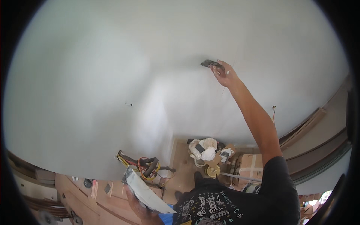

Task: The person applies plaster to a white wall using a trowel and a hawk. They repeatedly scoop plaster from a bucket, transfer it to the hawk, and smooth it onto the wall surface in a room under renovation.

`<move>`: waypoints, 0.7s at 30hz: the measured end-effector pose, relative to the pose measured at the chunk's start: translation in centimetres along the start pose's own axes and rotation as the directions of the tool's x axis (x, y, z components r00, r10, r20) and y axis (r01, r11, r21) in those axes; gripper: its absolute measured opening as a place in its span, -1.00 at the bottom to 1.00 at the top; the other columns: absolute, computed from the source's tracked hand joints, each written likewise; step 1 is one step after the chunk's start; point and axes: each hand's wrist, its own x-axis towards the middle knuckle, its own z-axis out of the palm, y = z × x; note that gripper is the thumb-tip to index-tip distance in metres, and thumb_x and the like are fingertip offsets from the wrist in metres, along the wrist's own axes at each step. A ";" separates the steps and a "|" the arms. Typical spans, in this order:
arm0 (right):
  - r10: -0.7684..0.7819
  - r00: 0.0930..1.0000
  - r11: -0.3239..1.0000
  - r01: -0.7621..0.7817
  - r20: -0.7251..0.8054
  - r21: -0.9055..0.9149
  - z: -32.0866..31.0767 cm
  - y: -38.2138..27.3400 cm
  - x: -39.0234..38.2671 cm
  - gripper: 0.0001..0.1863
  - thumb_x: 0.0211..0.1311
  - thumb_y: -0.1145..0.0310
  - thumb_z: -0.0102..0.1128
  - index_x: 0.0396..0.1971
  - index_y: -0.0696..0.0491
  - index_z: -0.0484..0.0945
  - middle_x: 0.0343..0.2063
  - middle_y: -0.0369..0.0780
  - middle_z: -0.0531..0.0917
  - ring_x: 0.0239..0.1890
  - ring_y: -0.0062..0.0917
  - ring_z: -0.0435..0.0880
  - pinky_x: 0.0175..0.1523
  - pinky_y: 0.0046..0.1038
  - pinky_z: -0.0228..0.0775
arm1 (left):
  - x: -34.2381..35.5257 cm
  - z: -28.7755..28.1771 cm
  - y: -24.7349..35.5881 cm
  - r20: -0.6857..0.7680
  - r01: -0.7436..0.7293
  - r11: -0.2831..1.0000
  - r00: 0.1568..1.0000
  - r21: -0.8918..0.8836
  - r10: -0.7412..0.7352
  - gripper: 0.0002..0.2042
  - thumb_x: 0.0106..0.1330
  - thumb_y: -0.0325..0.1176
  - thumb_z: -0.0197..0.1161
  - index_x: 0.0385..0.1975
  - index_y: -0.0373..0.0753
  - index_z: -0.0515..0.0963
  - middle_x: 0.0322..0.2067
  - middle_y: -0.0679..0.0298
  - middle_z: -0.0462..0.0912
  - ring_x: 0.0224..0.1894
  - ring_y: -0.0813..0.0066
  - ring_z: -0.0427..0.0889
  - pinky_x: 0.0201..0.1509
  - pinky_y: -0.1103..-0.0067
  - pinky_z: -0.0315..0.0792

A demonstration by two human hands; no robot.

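My right hand (pixel 226 76) is raised at arm's length to the pale wall (pixel 180 90). Its fingers are closed round a small dark flat scraper (pixel 208 63), held at the wall surface. Pale smears show on the fingers. Low on the left, my left hand (pixel 139 207) grips a long flat trowel (pixel 148 192) from beneath. The trowel is tilted, and its broad face looks coated with whitish filler. Part of the left hand is hidden behind it.
Bundled cables (pixel 150 167) stick out from the wall's lower edge. White-smeared bags (pixel 204 149), a round gold-coloured lid (pixel 213 171) and cardboard boxes (pixel 251 165) stand by my feet. A wire (pixel 274 112) pokes from the wall at right. Reddish-brown boards (pixel 82 202) lie left.
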 end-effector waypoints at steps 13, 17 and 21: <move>-0.206 0.970 0.978 0.200 0.125 0.061 14.9 -13.8 -3.2 -0.51 0.24 0.37 0.20 0.05 0.24 0.22 -0.26 0.21 0.54 -0.24 -0.10 0.64 -0.35 -0.59 0.67 | 0.2 3.3 0.3 0.474 0.011 0.983 0.875 0.182 -0.098 -0.43 0.42 0.05 -0.12 0.20 -0.32 0.27 0.02 0.08 0.49 -0.02 0.31 0.54 0.04 0.40 0.43; -0.251 0.934 0.967 0.227 0.254 0.120 18.8 -18.7 -3.3 -0.53 0.25 0.30 0.21 0.02 0.23 0.26 -0.31 0.16 0.56 -0.27 -0.07 0.65 -0.44 -0.57 0.69 | 1.0 2.3 0.8 0.438 -0.022 0.922 0.884 0.386 -0.162 -0.42 0.47 0.00 -0.22 0.27 -0.38 0.18 0.08 -0.03 0.47 0.03 0.17 0.54 0.13 0.31 0.40; -0.303 0.915 0.950 0.267 0.266 0.162 21.6 -24.7 -3.8 -0.49 0.24 0.29 0.22 -0.01 0.32 0.26 -0.27 0.13 0.54 -0.20 -0.06 0.64 -0.39 -0.49 0.73 | 0.2 4.2 0.7 0.371 0.076 0.945 0.907 0.319 -0.198 -0.47 0.49 -0.09 -0.22 0.27 -0.39 0.18 0.14 -0.02 0.41 0.05 0.17 0.52 0.12 0.32 0.41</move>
